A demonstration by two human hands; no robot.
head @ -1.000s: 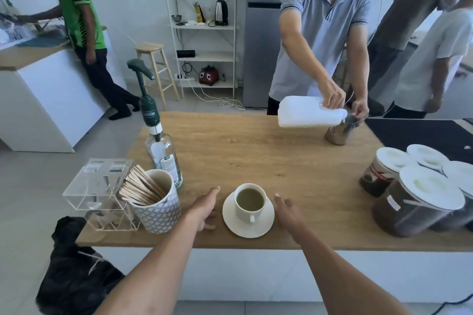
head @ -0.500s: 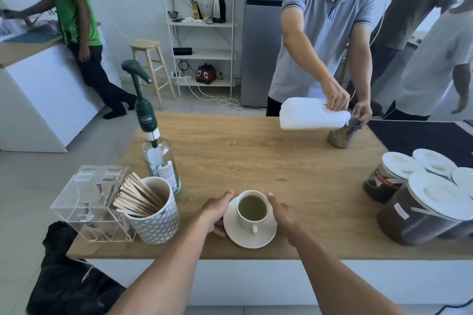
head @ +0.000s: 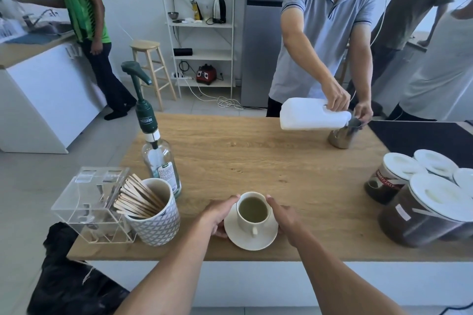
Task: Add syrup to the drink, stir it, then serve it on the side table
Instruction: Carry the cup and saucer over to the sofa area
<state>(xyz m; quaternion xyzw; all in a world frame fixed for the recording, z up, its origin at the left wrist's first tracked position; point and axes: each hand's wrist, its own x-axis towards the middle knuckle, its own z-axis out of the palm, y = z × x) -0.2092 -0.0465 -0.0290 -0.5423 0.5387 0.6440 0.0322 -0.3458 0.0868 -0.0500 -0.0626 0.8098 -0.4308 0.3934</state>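
A white cup (head: 253, 212) of greenish-brown drink stands on a white saucer (head: 252, 239) near the front edge of the wooden table (head: 268, 166). My left hand (head: 218, 213) grips the saucer's left rim, thumb against the cup. My right hand (head: 284, 216) holds the saucer's right rim, thumb by the cup's side. A clear syrup bottle (head: 160, 163) with a dark green pump stands to the left and behind. A patterned mug holds several wooden stir sticks (head: 138, 198).
A clear acrylic box (head: 93, 203) sits at the table's left corner. Several white-lidded jars (head: 422, 199) crowd the right side. Across the table a person pours from a white jug (head: 311, 117) into a metal pitcher (head: 344, 134). Other people stand left and right.
Both hands have closed in from either side of the saucer and now hold its rim. The view has shifted slightly closer to the table.
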